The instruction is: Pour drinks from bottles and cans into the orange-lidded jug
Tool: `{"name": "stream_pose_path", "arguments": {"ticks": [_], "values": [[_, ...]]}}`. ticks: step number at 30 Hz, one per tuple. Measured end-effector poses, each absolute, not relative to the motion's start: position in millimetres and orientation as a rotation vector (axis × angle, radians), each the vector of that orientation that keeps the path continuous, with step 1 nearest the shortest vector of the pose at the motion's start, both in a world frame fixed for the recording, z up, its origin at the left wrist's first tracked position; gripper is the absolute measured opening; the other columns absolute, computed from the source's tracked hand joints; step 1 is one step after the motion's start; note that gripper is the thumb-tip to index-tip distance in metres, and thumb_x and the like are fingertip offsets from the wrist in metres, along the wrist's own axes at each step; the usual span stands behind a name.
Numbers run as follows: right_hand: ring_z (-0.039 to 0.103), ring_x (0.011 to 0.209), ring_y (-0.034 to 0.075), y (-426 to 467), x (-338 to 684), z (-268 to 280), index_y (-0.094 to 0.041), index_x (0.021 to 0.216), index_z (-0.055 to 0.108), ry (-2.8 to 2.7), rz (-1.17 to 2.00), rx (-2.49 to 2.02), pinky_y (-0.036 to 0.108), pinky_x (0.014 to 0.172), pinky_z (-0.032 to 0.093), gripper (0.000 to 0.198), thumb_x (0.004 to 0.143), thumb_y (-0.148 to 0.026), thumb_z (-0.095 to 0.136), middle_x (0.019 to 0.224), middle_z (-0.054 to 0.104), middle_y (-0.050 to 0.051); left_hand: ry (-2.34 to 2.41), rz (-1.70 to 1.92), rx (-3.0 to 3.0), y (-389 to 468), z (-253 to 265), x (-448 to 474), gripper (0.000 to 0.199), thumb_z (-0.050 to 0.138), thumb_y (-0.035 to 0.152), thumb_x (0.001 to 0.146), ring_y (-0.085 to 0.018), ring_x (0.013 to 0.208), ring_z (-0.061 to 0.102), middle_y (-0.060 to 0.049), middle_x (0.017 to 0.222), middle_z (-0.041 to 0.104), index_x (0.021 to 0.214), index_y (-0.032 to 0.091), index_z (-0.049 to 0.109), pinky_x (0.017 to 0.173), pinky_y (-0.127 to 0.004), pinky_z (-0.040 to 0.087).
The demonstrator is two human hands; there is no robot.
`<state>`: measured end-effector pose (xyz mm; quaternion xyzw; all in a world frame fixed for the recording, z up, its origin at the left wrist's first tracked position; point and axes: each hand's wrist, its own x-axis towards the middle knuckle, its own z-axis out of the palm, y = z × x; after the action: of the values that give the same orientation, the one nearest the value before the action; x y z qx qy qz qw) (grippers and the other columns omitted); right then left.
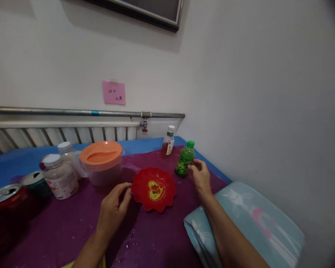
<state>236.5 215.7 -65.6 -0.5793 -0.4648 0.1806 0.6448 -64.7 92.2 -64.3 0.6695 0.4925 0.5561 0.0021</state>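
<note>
A red scalloped plate (pixel 167 191) with a yellow heart design lies on the purple table cover. My left hand (pixel 114 204) is at its left rim, thumb and index finger closed on the edge. Right of the plate stands an upright green bottle (pixel 183 162) with a green cap. Beside that bottle is my right hand (pixel 201 177), fingers curved and slightly apart at its right side; contact is hard to make out. Behind stands a clear bottle (pixel 168 141) with a white cap and reddish-brown liquid low inside.
An orange-lidded pitcher (pixel 102 160), a white-capped jar (pixel 58 176), a red can (pixel 9 199) and a dark green can (pixel 36 184) crowd the left. A folded light-blue cloth (pixel 257 216) lies under my right forearm. Walls, a pipe (pixel 58 112) and a radiator bound the back.
</note>
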Motion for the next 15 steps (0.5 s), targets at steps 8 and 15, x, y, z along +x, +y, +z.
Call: {"name": "stream_pose_path", "arguments": {"ticks": [8, 15], "values": [[0.062, 0.078, 0.023, 184.5, 247.4, -75.8, -0.022, 0.081, 0.056, -1.348, 0.315, -1.571, 0.036, 0.075, 0.05, 0.02, 0.064, -0.033, 0.054, 0.081, 0.067, 0.003, 1.502, 1.709, 2.211, 88.6, -61.6, -60.2, 0.013, 0.055, 0.021, 0.089, -0.01, 0.073, 0.07, 0.001, 0.087, 0.074, 0.097, 0.021, 0.065, 0.069, -0.015, 0.053], [0.065, 0.085, 0.022, 183.3, 240.0, -74.8, -0.023, 0.088, 0.063, -1.761, 0.262, -1.754, 0.033, 0.077, 0.049, 0.022, 0.073, -0.018, 0.049, 0.091, 0.071, 0.004, 1.538, 1.668, 2.158, 91.4, -68.8, -61.9, 0.013, 0.055, 0.025, 0.088, -0.01, 0.072, 0.07, 0.003, 0.088, 0.075, 0.096, 0.025, 0.066, 0.067, -0.016, 0.054]]}}
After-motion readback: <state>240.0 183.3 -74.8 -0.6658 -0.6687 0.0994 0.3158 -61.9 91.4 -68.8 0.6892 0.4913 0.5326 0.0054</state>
